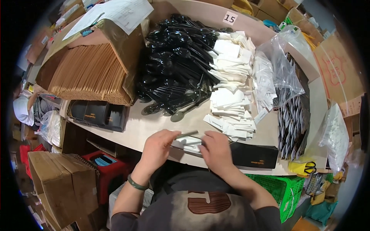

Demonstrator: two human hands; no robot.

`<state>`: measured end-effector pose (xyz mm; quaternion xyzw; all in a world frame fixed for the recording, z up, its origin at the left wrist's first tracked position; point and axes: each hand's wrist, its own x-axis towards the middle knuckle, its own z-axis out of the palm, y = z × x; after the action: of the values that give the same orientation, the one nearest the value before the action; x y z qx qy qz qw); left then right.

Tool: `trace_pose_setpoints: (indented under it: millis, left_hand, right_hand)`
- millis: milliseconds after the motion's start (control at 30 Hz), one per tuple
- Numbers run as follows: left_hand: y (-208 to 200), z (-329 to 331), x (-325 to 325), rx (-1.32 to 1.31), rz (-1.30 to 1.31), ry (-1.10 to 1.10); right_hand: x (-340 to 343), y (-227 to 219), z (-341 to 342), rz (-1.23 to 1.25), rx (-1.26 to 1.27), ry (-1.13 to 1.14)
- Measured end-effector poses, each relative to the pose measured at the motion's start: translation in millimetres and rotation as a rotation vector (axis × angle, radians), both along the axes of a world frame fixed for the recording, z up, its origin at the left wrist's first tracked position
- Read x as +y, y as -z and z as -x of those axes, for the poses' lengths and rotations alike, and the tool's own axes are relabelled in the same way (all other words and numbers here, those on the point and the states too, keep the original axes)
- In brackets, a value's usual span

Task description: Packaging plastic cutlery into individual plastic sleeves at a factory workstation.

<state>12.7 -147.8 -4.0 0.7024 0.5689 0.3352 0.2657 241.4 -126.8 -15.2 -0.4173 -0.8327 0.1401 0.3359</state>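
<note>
At the near edge of the table, my left hand [157,146] is closed, its thumb and fingers pinching a narrow dark grey-green strip [187,134] that points to the right. The strip's kind is unclear. Just below it lies a slim open box [187,143] with white contents. My right hand [217,149] is curled at the box's right end, close to the strip's tip; whatever its fingers grip is hidden. Beyond both hands is a heap of glossy black plastic spoons [177,65]. Stacks of small white paper packets [229,101] lie to the right of the spoons.
A cardboard carton [127,57] packed with brown sheets stands at left, above black boxes [94,114]. Another black box [254,156] lies beside my right hand. Right of the packets are a clear bag [287,77] and silvery sachets [293,127]. Below are a green crate [287,196] and red stool [106,173].
</note>
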Motion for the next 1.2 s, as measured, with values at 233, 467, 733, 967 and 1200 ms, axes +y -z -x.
trace_pose_setpoints:
  millis: [233,467,733,967,1200]
  left_hand:
    - [23.7,-11.2,21.3,0.195,-0.228,0.268]
    - [-88.1,137.0,103.4,0.789,-0.371,-0.622]
    - [-47.0,203.8,122.9,0.732,-0.024,-0.566]
    - [-62.1,218.9,111.8,0.476,-0.349,-0.733]
    - [52.3,88.3,-9.2,-0.795,0.036,-0.519]
  right_hand:
    - [-10.5,26.1,-20.5,-0.13,-0.437,-0.423]
    - [-14.5,27.1,-35.7,0.01,-0.296,-0.411]
    - [-26.7,41.9,-44.9,-0.163,-0.232,-0.361]
    - [-9.9,29.3,-59.5,-0.067,-0.179,-0.314]
    - [-6.7,13.2,-68.9,0.087,-0.114,-0.322]
